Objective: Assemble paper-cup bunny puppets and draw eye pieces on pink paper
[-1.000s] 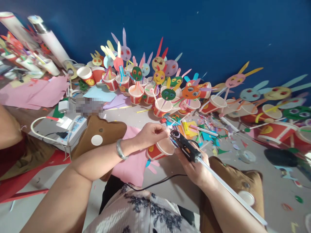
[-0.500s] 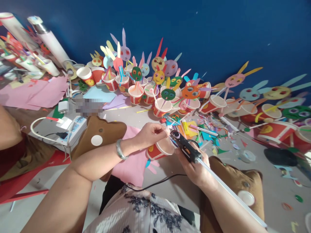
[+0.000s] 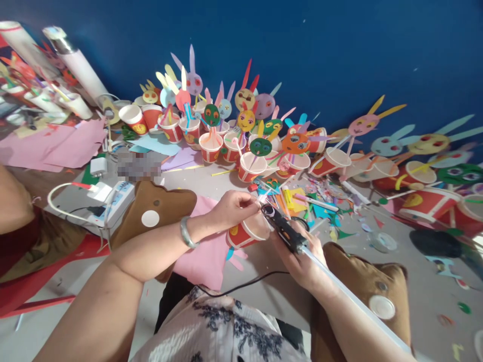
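Note:
My right hand [image 3: 307,261] is wrapped around a black hot glue gun [image 3: 285,229], with a long clear glue stick [image 3: 350,299] running out of its back along my forearm. Its front end meets the fingertips of my left hand [image 3: 236,207], which are pinched together on a small pale piece too tiny to name. Directly below the left fingers a red and white paper cup [image 3: 245,234] lies tilted on its side. Blue and pink paper strips [image 3: 237,259] show beneath that cup, by a pink paper sheet [image 3: 204,271].
Several paper cups with rabbit-faced paper puppets [image 3: 260,146] line the blue wall. Paper scraps [image 3: 320,196] litter the table beyond my hands. Brown cushions [image 3: 368,286] flank me, a power strip [image 3: 113,201] lies left, and a black cord [image 3: 245,283] crosses in front.
The glue gun has shifted very slightly left and down in my right hand. My left hand keeps its pinch in nearly the same place.

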Available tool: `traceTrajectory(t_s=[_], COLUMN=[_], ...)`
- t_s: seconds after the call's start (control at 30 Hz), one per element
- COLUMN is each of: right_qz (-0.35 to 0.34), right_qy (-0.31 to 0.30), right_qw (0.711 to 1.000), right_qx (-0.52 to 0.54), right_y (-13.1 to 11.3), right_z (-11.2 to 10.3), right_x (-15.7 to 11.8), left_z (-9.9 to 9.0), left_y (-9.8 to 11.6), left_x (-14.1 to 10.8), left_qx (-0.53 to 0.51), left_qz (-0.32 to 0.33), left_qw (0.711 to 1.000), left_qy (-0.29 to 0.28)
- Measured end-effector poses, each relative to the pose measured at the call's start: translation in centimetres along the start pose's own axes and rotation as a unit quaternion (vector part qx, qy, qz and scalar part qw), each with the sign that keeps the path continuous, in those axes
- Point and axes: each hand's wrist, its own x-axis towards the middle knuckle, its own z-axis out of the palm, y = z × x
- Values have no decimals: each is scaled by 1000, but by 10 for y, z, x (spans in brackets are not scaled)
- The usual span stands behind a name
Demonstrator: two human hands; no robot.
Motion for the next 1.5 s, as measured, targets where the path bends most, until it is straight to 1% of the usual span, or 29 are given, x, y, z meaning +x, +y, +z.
traceTrajectory(t_s=[0.13,0.3,0.4,0.47,0.6,0.73,0.97,1.1,1.27,1.4,1.5], right_qz=[9,-8,-6,1,0,4,-31,-22,-31,-17,-29], right_qy=[12,5,16,17,7,24,22,33,22,33,25], right_qw=[1000,1000,1000,1000,1000,1000,999,999,999,999,999], right_qx=[0,-6,-1,-3,-6,-18,-8,-19,-13,-22,-17], right_y=[-1,0,1,0,-2,-3,-1,-1,-2,-2,-1], right_z=[-1,1,2,1,0,0,0,0,0,0,1], right_x=[1,1,0,0,1,0,-1,-1,-1,-1,-1], left_z=[1,2,2,2,1,1,1,0,1,1,1], left_y=[-2,-6,-7,-7,-3,-1,1,2,2,1,2], left_x=[0,0,0,0,0,0,0,0,0,0,0], left_qx=[-12,-7,-20,-30,-25,-28,-21,-22,-30,-31,-24], left_qz=[-11,6,-6,-14,-8,-17,-20,-25,-14,-19,-16], left_qw=[1000,1000,1000,999,1000,999,1000,999,999,999,1000], left_qy=[-3,-10,-11,-12,-9,-5,1,6,4,4,11])
